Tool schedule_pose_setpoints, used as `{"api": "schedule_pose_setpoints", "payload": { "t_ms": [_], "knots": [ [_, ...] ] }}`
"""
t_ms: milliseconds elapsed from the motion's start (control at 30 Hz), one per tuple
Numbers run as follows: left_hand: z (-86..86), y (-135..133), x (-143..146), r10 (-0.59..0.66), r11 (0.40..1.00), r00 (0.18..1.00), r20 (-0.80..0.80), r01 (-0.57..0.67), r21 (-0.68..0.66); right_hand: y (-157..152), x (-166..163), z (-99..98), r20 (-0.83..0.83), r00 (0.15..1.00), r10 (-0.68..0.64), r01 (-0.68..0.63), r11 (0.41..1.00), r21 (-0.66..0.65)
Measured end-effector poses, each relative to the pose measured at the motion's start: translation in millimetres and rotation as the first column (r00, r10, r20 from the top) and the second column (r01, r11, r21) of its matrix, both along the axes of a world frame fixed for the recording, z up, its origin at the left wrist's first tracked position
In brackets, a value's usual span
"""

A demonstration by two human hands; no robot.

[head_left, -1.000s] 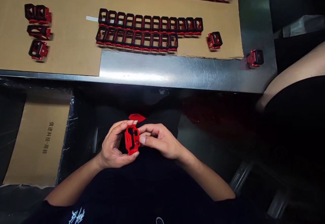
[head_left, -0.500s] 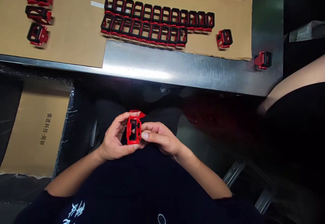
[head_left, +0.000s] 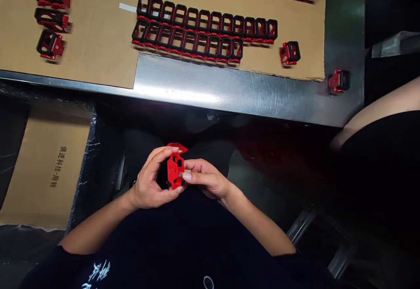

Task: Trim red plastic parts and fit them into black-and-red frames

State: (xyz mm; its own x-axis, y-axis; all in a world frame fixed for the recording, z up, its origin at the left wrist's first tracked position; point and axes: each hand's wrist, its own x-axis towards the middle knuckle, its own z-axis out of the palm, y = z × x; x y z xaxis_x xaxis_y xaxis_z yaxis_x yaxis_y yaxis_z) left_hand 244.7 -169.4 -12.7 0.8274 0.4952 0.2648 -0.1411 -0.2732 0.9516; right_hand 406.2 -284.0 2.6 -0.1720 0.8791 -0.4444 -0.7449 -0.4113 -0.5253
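Observation:
A red plastic housing [head_left: 173,171] with cut-outs and some black in its openings is held in front of my body, below the table edge. My left hand [head_left: 150,179] grips it from the left, thumb at its lower end and fingers at its top. From the right, my right hand [head_left: 207,179] pinches the housing's side between thumb and index finger. Whether a smaller piece sits between those fingertips I cannot tell. A red flap-like part [head_left: 177,147] sticks out at the top, partly behind my left fingertips.
On the cardboard-covered metal table [head_left: 210,88] stand two rows of black-and-red housings [head_left: 192,42], with single ones [head_left: 290,53] to the right and several at left. A cardboard box [head_left: 49,162] stands lower left. Another person's arm [head_left: 380,105] reaches in at right.
The red housing has turned in my hands: its open rectangular black-rimmed side has swung away and a red side with cut-outs faces up. Both hands stay nearly in place.

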Motion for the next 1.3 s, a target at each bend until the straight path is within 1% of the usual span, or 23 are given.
{"api": "schedule_pose_setpoints", "payload": {
  "t_ms": [167, 367, 400, 467, 533, 567, 633, 733, 867, 967, 1100, 1133, 1233, 1300],
  "knots": [
    [7.4, 1, 2, 0.023, 0.989, 0.998, -0.058, -0.014, 0.150, 0, 0, -7.2, -0.056, 0.998, 0.028, -0.029, 1.000, -0.005],
    [11.0, 3, 4, 0.041, 0.960, 0.998, -0.043, -0.027, 0.280, -2, 1, -8.8, 0.035, 0.999, -0.042, 0.042, 0.999, -0.015],
    [11.3, 3, 4, 0.047, 0.953, 0.998, -0.043, -0.032, 0.301, -2, 0, -8.4, 0.068, 0.996, -0.055, 0.056, 0.998, -0.014],
    [11.3, 3, 4, 0.060, 0.937, 0.997, -0.050, -0.039, 0.347, -3, 0, -6.3, 0.188, 0.974, -0.127, 0.132, 0.991, -0.016],
    [10.3, 2, 4, 0.073, 0.915, 0.996, -0.056, -0.045, 0.402, -4, 1, -1.6, 0.322, 0.922, -0.215, 0.228, 0.974, -0.002],
    [9.4, 2, 4, 0.077, 0.901, 0.996, -0.053, -0.046, 0.432, -5, 2, 1.8, 0.365, 0.899, -0.241, 0.254, 0.967, 0.011],
    [7.0, 3, 3, 0.067, 0.874, 0.997, -0.040, -0.040, 0.484, -6, 4, 10.0, 0.395, 0.889, -0.231, 0.235, 0.971, 0.040],
    [4.3, 3, 3, 0.014, 0.845, 0.999, -0.030, 0.004, 0.535, -6, 6, 21.6, 0.422, 0.896, -0.138, 0.135, 0.990, 0.036],
    [4.4, 4, 2, -0.024, 0.803, 0.999, -0.027, 0.035, 0.594, -3, 3, 27.6, 0.515, 0.856, -0.054, 0.050, 0.999, 0.022],
    [4.6, 6, 0, -0.041, 0.785, 0.999, -0.034, 0.053, 0.617, -1, 0, 27.2, 0.573, 0.818, -0.057, 0.043, 0.998, 0.038],
    [2.6, 7, -1, -0.063, 0.788, 0.998, -0.028, 0.067, 0.612, -2, -3, 25.7, 0.705, 0.704, -0.086, 0.072, 0.996, 0.050],
    [1.9, 7, -1, -0.063, 0.793, 0.998, -0.027, 0.066, 0.606, -2, -4, 25.3, 0.713, 0.695, -0.089, 0.071, 0.996, 0.056],
    [0.8, 7, 0, -0.071, 0.798, 0.997, -0.005, 0.060, 0.599, -4, -3, 23.9, 0.696, 0.711, -0.104, 0.066, 0.994, 0.082],
    [1.1, 7, 1, -0.083, 0.794, 0.996, 0.026, 0.050, 0.606, -5, -2, 23.7, 0.713, 0.688, -0.136, 0.065, 0.990, 0.126]
  ]
}}
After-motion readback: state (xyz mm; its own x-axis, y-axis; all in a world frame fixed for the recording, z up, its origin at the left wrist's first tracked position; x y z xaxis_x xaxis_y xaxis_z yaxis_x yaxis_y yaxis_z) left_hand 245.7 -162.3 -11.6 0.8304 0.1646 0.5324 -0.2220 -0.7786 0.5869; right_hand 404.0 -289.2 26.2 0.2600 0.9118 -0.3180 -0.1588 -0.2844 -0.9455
